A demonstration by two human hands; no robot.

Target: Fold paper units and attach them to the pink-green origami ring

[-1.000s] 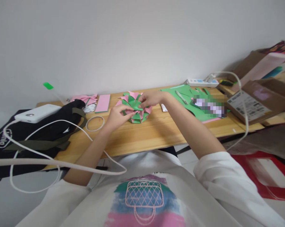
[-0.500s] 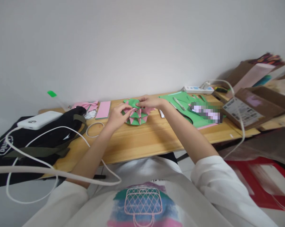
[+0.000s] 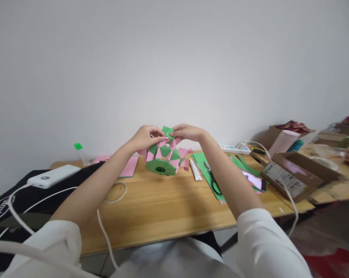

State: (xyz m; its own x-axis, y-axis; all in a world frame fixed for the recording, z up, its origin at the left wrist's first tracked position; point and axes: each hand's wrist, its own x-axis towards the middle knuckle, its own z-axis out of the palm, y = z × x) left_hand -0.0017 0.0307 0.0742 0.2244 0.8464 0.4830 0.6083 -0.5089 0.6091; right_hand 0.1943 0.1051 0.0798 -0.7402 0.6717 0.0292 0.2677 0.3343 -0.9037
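Note:
A folded paper model (image 3: 160,166) in pink and green hangs above the table between my two hands. Its green underside, with a dark round hole, faces me. My left hand (image 3: 147,138) pinches a pink fold at the upper left of the model. With thumb and fingers, my right hand (image 3: 187,132) grips the green flap (image 3: 167,132) at its top. Loose pink points stick out on the model's right side. The fingertips partly cover the top folds.
To the right lie a white tube (image 3: 195,170), black-handled scissors (image 3: 215,185), green paper (image 3: 202,160), a phone (image 3: 254,180) and a cardboard box (image 3: 293,175). On the left are pink paper (image 3: 129,166), a white power bank (image 3: 53,176) on a black bag, and a white cable (image 3: 103,227).
Both hands have lifted the paper model off the table and tipped it, so its green underside now shows. The camera view has tilted upward.

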